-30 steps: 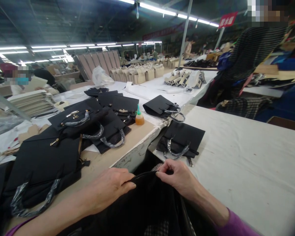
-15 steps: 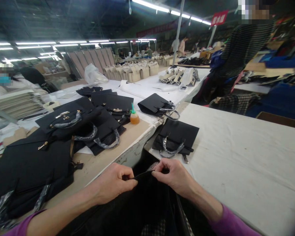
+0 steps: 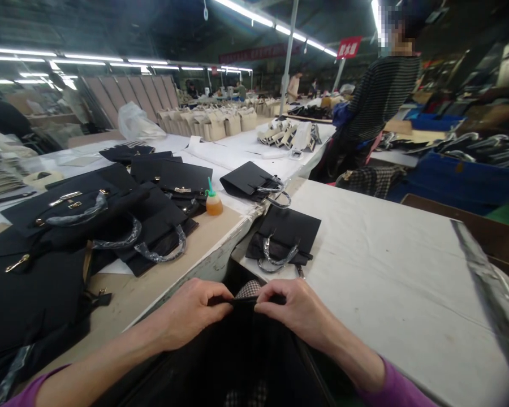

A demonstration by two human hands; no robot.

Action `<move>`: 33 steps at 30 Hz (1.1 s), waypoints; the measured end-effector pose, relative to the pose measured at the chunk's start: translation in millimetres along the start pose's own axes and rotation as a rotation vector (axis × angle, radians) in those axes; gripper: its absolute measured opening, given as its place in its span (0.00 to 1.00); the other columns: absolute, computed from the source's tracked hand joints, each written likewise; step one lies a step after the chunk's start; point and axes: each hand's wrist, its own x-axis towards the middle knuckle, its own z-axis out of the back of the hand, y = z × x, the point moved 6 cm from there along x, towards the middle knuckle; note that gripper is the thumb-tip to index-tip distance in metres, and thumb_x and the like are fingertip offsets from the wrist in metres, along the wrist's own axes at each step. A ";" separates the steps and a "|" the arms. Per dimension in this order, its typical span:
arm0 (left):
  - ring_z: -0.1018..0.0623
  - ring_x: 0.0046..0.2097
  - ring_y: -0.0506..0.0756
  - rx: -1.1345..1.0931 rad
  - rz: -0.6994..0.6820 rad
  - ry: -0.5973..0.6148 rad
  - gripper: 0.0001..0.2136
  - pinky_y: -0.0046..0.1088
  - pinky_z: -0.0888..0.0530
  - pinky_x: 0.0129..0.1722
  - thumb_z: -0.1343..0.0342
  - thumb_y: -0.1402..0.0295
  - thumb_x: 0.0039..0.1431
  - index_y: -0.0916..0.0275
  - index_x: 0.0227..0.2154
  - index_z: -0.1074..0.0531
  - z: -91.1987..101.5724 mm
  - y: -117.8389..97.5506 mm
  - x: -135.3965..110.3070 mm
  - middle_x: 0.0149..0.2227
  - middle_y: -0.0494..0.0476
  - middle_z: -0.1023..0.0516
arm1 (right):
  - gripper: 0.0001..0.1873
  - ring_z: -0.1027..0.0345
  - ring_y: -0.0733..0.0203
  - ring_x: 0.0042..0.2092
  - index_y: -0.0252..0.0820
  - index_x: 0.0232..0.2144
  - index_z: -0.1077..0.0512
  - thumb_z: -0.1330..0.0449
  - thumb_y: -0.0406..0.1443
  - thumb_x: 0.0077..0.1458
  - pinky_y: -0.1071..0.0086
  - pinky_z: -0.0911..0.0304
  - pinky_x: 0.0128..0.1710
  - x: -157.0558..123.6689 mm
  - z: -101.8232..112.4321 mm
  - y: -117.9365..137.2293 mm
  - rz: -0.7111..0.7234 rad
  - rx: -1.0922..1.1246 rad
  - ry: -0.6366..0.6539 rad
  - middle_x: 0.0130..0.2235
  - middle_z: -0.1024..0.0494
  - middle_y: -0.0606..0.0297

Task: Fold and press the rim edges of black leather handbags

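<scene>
The black bag point(image 3: 246, 356) sat at 6 o'clock, low between two tables. The left hand point(image 3: 190, 312) and right hand point(image 3: 299, 312) pinched its top edge, fingers closed tight on it and thumbs nearly meeting. At 12 o'clock a flat bag point(image 3: 290, 229) lay on the white table point(image 3: 385, 260). At 10 o'clock stood an orange bottle point(image 3: 214, 204).
</scene>
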 end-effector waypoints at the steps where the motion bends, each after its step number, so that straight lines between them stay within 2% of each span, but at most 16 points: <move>1: 0.25 0.31 0.53 -0.012 0.010 0.000 0.11 0.24 0.34 0.31 0.46 0.64 0.59 0.60 0.33 0.19 -0.8 1.1 -0.5 0.27 0.49 0.21 | 0.03 0.26 0.61 0.33 0.43 0.26 0.22 0.35 0.32 0.50 0.70 0.36 0.35 -1.1 0.8 0.3 0.009 0.001 0.000 0.30 0.18 0.68; 11: 0.27 0.30 0.52 -0.056 0.031 0.016 0.10 0.24 0.35 0.29 0.46 0.63 0.59 0.59 0.33 0.20 -7.9 1.8 0.3 0.28 0.48 0.21 | 0.02 0.27 0.61 0.30 0.42 0.24 0.24 0.37 0.32 0.47 0.70 0.37 0.32 -2.3 0.3 -7.1 -0.057 0.016 -0.122 0.28 0.20 0.67; 17: 0.26 0.31 0.52 -0.036 -0.001 0.025 0.10 0.24 0.35 0.31 0.47 0.66 0.59 0.61 0.32 0.20 -7.0 -9.7 -0.2 0.28 0.49 0.23 | 0.05 0.30 0.63 0.27 0.42 0.21 0.29 0.37 0.33 0.46 0.71 0.39 0.28 -3.1 -0.6 -12.4 -0.086 0.027 -0.158 0.25 0.22 0.69; 20: 0.25 0.35 0.53 0.021 -0.064 0.007 0.09 0.24 0.33 0.35 0.46 0.67 0.59 0.61 0.32 0.21 -3.8 -18.6 1.0 0.31 0.50 0.22 | 0.06 0.29 0.63 0.28 0.43 0.26 0.32 0.37 0.32 0.46 0.72 0.39 0.29 -2.7 -1.2 -13.5 -0.060 0.080 -0.159 0.27 0.21 0.70; 23: 0.24 0.38 0.55 0.000 -0.079 0.020 0.09 0.25 0.32 0.36 0.44 0.64 0.58 0.59 0.36 0.22 -5.9 -21.9 8.3 0.35 0.50 0.20 | 0.12 0.27 0.62 0.31 0.44 0.32 0.35 0.36 0.31 0.46 0.71 0.36 0.32 -3.0 -1.5 -12.3 -0.024 0.177 -0.153 0.29 0.20 0.71; 25: 0.23 0.37 0.55 -0.041 -0.074 0.058 0.12 0.26 0.32 0.36 0.43 0.59 0.58 0.58 0.41 0.22 -10.9 -22.6 16.9 0.36 0.50 0.19 | 0.13 0.27 0.63 0.31 0.44 0.33 0.36 0.36 0.30 0.46 0.71 0.36 0.33 -2.8 -3.3 -12.4 -0.022 0.222 -0.135 0.28 0.20 0.71; 27: 0.23 0.37 0.55 -0.038 -0.089 0.089 0.15 0.26 0.32 0.35 0.42 0.55 0.57 0.59 0.40 0.22 -15.6 -24.7 26.6 0.35 0.50 0.19 | 0.13 0.27 0.63 0.30 0.44 0.33 0.36 0.36 0.29 0.46 0.71 0.36 0.32 -1.3 -5.0 -13.9 -0.022 0.260 -0.117 0.28 0.20 0.72; 30: 0.22 0.34 0.55 0.057 -0.139 0.115 0.14 0.25 0.35 0.31 0.42 0.55 0.58 0.61 0.34 0.20 -19.7 -30.6 38.2 0.30 0.50 0.19 | 0.11 0.28 0.63 0.31 0.43 0.31 0.34 0.35 0.29 0.46 0.72 0.37 0.31 1.2 -0.7 -17.8 -0.021 0.247 -0.106 0.28 0.21 0.72; 33: 0.22 0.34 0.55 0.174 -0.217 0.114 0.10 0.25 0.36 0.32 0.43 0.60 0.59 0.60 0.35 0.20 -20.5 -38.4 42.4 0.30 0.51 0.18 | 0.03 0.28 0.62 0.31 0.42 0.32 0.29 0.40 0.31 0.53 0.71 0.36 0.32 -8.9 15.4 -18.0 -0.081 0.140 -0.064 0.27 0.22 0.70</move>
